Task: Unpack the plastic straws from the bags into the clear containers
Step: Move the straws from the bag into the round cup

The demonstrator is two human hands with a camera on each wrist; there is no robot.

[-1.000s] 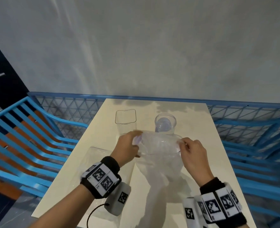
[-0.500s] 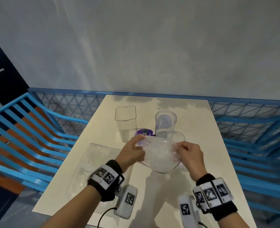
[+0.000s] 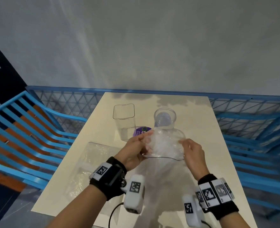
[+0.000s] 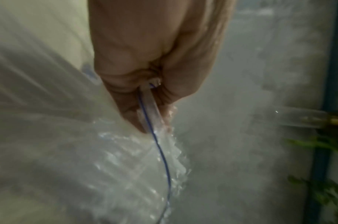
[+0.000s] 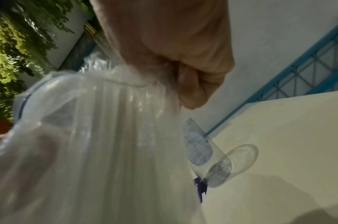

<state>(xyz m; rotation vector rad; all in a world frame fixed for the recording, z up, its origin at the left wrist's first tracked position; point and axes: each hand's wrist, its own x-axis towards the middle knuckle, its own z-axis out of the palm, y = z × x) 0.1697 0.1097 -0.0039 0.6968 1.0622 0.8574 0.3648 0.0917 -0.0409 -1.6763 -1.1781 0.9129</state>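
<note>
Clear plastic fills the middle of the head view: a bag of straws (image 3: 164, 145) held up over the cream table (image 3: 201, 129), its open mouth with the thin blue zip line facing the person. The left hand (image 3: 134, 150) pinches the bag's left edge and the right hand (image 3: 192, 153) pinches its right edge, pulling the mouth wide. Just beyond the bag stand two clear containers: a square one (image 3: 124, 119) to the left and a round one (image 3: 164, 118) to the right, both upright. A purple lid (image 3: 143, 131) lies flat between them, partly hidden by the bag. A second clear bag (image 3: 93, 160) lies flat on the table near the left forearm. Blue railings (image 3: 29, 129) run around the table.

From the left wrist, the left hand (image 4: 154, 68) has thumb and fingers pressed together on the bag's (image 4: 125, 166) zip strip, the blue line (image 4: 160, 151) curving away below. Pale straws show blurred through the plastic.

From the right wrist, the right hand (image 5: 173, 45) has its fingers curled onto the bag's (image 5: 106, 136) upper edge, straws running lengthwise inside. Beside the bag stands the round container (image 5: 208, 154) on the table (image 5: 279, 136), with a sliver of the purple lid (image 5: 200, 189) at its foot. Green foliage (image 5: 16, 45) shows at upper left.
</note>
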